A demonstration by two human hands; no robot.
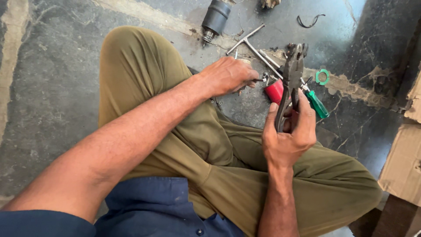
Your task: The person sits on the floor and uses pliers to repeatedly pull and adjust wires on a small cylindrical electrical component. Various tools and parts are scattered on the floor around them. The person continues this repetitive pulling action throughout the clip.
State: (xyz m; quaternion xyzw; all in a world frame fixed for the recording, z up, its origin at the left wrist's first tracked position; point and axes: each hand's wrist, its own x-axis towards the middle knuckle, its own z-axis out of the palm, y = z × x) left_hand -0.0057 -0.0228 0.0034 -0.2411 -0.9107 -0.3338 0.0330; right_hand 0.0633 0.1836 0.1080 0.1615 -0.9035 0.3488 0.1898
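The person sits cross-legged on a dark, stained concrete floor (52, 87), olive trousers (184, 145) filling the middle of the view and a blue shirt (149, 206) at the near edge. Torn cardboard (403, 162) lies along the floor's right edge.

The right hand (289, 136) is raised over the knee with its fingers (307, 109) wrapped around the handles of a pair of dark, greasy pliers (291, 79), which stand nearly upright, nose pointing toward the far edge of the floor. The left hand (228, 74) reaches across the left leg, fingers curled shut on a small metal part (259, 80); it is too small to say what kind.

Just behind the pliers on the floor lie a red-handled tool (275, 91) and a green-handled screwdriver (318, 104), close together. Farther back, a black cylindrical motor-like unit (215, 18) rests near the far edge, with a metal T-handle wrench (250, 41) between it and the hands. A small green ring (322, 77) sits right of the pliers, and a thin black curved clip (310, 20) lies near the far edge.
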